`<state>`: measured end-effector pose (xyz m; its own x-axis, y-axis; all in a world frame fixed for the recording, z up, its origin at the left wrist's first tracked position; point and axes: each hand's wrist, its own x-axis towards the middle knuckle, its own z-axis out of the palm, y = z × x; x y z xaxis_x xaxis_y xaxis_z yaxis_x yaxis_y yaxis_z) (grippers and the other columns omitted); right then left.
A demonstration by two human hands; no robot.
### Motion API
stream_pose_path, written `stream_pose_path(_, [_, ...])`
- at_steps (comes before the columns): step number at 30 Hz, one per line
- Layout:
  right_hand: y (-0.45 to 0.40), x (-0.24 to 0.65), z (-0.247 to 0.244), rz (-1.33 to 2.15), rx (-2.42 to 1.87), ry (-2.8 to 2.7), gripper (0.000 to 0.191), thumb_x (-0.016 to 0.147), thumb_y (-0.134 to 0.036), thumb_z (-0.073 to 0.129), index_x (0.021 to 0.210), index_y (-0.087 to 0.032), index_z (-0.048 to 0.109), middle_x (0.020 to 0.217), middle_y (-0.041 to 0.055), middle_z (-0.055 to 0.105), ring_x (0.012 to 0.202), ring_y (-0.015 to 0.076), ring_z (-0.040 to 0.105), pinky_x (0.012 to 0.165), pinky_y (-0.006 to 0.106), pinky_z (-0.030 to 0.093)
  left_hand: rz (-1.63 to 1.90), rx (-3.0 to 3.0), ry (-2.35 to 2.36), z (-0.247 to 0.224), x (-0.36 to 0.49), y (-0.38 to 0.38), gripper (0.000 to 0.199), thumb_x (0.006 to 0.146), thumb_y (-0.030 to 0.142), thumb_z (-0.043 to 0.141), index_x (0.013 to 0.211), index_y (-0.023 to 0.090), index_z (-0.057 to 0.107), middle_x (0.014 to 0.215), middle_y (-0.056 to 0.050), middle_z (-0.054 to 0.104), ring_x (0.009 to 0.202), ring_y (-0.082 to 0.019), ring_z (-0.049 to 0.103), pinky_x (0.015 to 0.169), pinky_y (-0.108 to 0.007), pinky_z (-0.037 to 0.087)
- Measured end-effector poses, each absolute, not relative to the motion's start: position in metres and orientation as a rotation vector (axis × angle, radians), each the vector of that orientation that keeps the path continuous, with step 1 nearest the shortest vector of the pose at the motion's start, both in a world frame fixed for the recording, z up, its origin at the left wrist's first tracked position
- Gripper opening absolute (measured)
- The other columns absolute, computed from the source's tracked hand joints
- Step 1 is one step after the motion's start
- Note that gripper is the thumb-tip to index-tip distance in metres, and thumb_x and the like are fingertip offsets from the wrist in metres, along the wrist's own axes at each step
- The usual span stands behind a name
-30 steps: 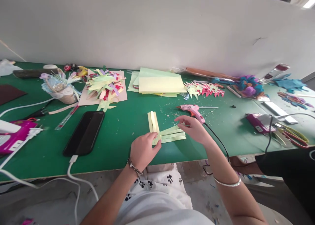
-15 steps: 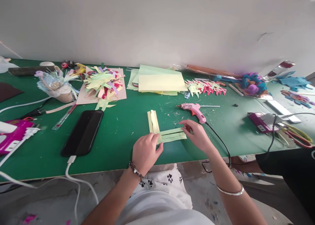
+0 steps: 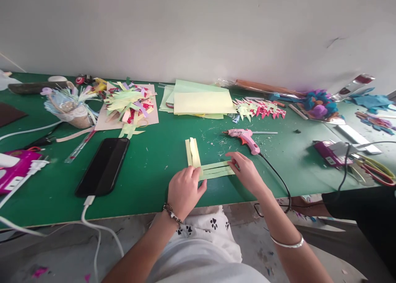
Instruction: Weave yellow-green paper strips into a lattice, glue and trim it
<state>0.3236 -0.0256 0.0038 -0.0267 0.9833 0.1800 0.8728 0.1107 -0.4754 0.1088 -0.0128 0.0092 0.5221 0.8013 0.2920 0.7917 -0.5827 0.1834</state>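
Observation:
Pale yellow paper strips (image 3: 193,152) lie upright on the table and meet light green paper strips (image 3: 215,171) that run sideways from their lower end, making an L shape. My left hand (image 3: 186,189) is curled over the corner where they join, its fingertips holding the strips down and hiding part of that corner. At the far right end of the green strips, my right hand (image 3: 246,172) closes its thumb and fingers on the strip ends. Narrow dark gaps show between the green strips. A pink glue gun (image 3: 243,137) lies just beyond my right hand.
A phone (image 3: 103,166) on a charging cable lies left. Behind are a pile of cut strips (image 3: 130,101), paper sheets (image 3: 202,102) and woven paper chains (image 3: 260,109). Scissors (image 3: 375,169) and a purple power strip (image 3: 328,153) are at right, near another person's dark sleeve (image 3: 355,208).
Both hands stay on the strips almost unmoved. My left hand has shifted very slightly to the right, and the camera view has moved a little.

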Motion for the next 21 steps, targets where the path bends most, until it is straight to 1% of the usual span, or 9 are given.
stream_pose_path(6, [-0.0251,0.3231,0.0006,0.230,-1.819,-1.987,0.024,0.086,-0.017,0.037,0.104,-0.018,0.052,0.080,0.0043,0.058,0.067,0.0161,0.053,0.066,0.029,0.042,0.542,2.717,1.419,0.0090,0.1084,-0.0126,0.019,0.079,0.026,0.053,0.092,0.015,0.062,0.079,-0.003,0.063,0.070,-0.017,0.060,0.059,-0.028,0.045])
stream_pose_path(11, [-0.0237,0.3202,0.0001,0.159,-1.859,-2.040,0.025,0.087,-0.016,0.034,0.105,-0.018,0.051,0.085,0.0060,0.061,0.071,0.0177,0.056,0.069,0.031,0.039,0.540,2.725,1.409,0.0093,0.1087,-0.0130,0.019,0.079,0.026,0.053,0.092,0.015,0.062,0.078,-0.003,0.063,0.070,-0.017,0.060,0.060,-0.028,0.045])
stream_pose_path(17, [-0.0218,0.3180,-0.0001,0.190,-1.874,-2.055,0.024,0.086,-0.014,0.034,0.103,-0.018,0.050,0.094,0.0077,0.062,0.075,0.0179,0.057,0.073,0.032,0.036,0.540,2.738,1.416,0.0093,0.1096,-0.0138,0.018,0.078,0.026,0.053,0.090,0.015,0.063,0.077,-0.003,0.062,0.068,-0.017,0.059,0.060,-0.028,0.044])
stream_pose_path(21, [-0.0214,0.3181,-0.0003,0.218,-1.913,-2.046,0.023,0.086,-0.014,0.034,0.102,-0.018,0.049,0.092,0.0071,0.063,0.072,0.0168,0.057,0.074,0.033,0.033,0.531,2.738,1.410,0.0092,0.1094,-0.0133,0.018,0.079,0.026,0.052,0.089,0.016,0.063,0.075,-0.003,0.061,0.067,-0.016,0.059,0.059,-0.028,0.044])
